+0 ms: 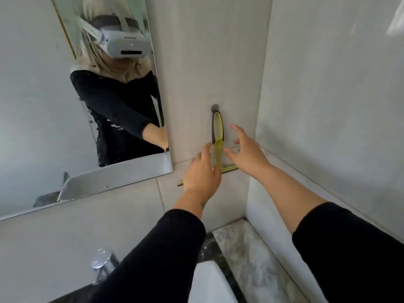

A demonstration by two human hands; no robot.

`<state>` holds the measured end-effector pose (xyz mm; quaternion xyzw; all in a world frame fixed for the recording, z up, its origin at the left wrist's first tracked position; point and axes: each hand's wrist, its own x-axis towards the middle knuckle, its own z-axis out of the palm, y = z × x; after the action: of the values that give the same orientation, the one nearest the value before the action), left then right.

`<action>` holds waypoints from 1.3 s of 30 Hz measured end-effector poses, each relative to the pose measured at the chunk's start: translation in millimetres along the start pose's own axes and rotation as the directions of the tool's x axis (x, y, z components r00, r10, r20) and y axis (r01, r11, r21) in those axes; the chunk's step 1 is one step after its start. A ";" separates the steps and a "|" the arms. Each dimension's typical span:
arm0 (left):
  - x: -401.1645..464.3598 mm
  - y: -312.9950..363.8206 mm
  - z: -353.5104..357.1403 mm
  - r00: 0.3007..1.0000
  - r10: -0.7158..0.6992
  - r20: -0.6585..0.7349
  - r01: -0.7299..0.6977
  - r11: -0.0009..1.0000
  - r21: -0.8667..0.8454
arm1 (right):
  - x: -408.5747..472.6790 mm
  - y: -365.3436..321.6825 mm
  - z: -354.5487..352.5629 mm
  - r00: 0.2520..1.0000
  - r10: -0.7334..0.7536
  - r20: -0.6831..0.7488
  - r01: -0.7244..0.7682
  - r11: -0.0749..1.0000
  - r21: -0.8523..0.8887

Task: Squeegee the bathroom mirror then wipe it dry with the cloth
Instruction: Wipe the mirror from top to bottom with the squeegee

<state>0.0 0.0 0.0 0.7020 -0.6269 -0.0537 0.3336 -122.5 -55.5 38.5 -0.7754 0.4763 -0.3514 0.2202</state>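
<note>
One yellow squeegee is hanging on one wall hook, beside one mirror. Two hands, left hand and right hand, are reaching with fingers spread, gripping nothing.

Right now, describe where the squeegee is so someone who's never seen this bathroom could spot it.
Find the wall mirror; on the grey tiled wall just right of it, a dark hook holds the squeegee, blade down. It's the only yellow-green thing here, between the open left hand and right hand.
</note>
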 end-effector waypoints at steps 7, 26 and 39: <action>6.3 -9.5 39.2 0.995 -0.023 -0.101 0.021 1.000 -0.024 | 35.2 1.6 28.8 0.978 -0.066 -0.197 0.124 0.946 0.300; -47.6 38.9 -72.1 0.899 0.082 -0.429 -0.080 0.997 0.023 | -17.2 -131.0 -47.1 0.968 -0.030 -0.249 0.126 0.917 0.378; -101.6 0.5 -282.1 0.793 0.296 -0.532 -0.038 0.896 0.442 | -65.6 -299.3 -74.6 0.668 -0.710 0.221 0.648 0.410 -0.642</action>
<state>117.7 206.2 183.2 0.6779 -0.5509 0.3282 0.3595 -23.7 137.1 267.9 -0.9078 0.2220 -0.2447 -0.2585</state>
